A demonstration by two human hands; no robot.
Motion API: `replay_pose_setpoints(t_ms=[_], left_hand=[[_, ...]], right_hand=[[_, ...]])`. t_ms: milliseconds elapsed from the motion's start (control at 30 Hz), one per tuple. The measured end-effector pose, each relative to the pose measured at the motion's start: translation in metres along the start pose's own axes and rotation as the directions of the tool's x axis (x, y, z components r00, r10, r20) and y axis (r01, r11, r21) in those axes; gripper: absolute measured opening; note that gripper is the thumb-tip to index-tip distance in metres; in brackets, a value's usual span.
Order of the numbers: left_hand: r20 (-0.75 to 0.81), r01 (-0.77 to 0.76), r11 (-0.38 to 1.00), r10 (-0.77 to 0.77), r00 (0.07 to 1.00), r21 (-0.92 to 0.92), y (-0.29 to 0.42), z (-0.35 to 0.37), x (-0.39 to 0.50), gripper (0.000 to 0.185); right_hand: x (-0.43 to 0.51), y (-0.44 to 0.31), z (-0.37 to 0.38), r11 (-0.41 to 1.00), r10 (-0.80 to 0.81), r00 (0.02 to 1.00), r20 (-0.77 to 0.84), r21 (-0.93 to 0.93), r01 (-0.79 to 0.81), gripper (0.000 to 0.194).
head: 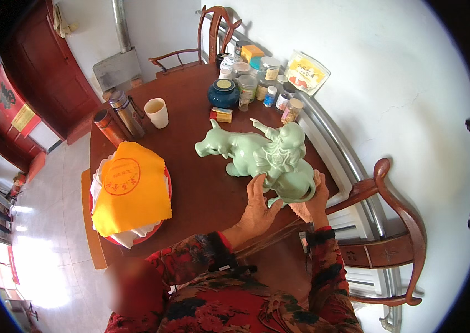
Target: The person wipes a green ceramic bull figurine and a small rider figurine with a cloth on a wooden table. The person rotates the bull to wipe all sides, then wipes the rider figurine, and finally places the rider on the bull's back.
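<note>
A glossy pale green ceramic figurine (245,150), a child seated on an ox, stands upright on the dark red wooden table (193,208). The ox's head points left. My left hand (255,212) rests with spread fingers against its near side, below the rider. At the ox's rear, by the tail, my right hand (319,197) has a pinkish cloth (301,211) in it, partly hidden behind the figurine and the hand.
An orange cloth (135,195) covers a red-rimmed round tray (170,183) on the left. Beyond it stand a steel flask (126,112), a copper-coloured cup (108,124) and a cream cup (157,113). Jars (247,87) crowd the far side. A wooden chair (413,233) is at right.
</note>
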State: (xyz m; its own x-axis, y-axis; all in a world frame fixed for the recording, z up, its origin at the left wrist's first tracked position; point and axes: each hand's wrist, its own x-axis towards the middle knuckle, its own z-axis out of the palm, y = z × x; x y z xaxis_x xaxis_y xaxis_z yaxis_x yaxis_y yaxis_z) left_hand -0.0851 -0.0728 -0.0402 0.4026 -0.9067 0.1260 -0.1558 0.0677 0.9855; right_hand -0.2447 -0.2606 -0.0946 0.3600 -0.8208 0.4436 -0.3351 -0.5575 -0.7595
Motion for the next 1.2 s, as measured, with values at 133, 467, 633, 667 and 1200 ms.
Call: replay_pose_setpoints(t_ms=[133, 467, 633, 667, 1200], left_hand=[[0.007, 0.000, 1.000, 0.000, 1.000, 0.009, 0.001, 0.008, 0.004, 0.086], [0.051, -0.053, 0.993, 0.048, 0.998, 0.105, -0.002, 0.004, 0.009, 0.085], [-0.023, -0.012, 0.994, 0.015, 1.000, 0.112, -0.004, -0.023, 0.012, 0.064], [-0.024, 0.021, 0.996, -0.019, 1.000, 0.088, -0.005, -0.032, 0.014, 0.059], [-0.401, 0.179, 0.907, -0.013, 0.916, 0.380, -0.037, -0.180, 0.019, 0.053]], right_hand=[[0.017, 0.008, -0.001, 0.996, -0.081, 0.997, -0.018, -0.048, 0.080, 0.026], [0.036, 0.034, -0.002, 0.994, -0.102, 0.991, 0.083, -0.019, 0.104, 0.033], [0.049, 0.057, 0.011, 0.973, -0.208, 0.969, 0.132, 0.132, 0.191, 0.048], [0.051, 0.061, 0.013, 0.965, -0.254, 0.961, 0.106, 0.098, 0.244, 0.051], [0.082, 0.014, 0.035, 0.786, 0.169, 0.921, 0.351, 0.515, -0.341, 0.037]])
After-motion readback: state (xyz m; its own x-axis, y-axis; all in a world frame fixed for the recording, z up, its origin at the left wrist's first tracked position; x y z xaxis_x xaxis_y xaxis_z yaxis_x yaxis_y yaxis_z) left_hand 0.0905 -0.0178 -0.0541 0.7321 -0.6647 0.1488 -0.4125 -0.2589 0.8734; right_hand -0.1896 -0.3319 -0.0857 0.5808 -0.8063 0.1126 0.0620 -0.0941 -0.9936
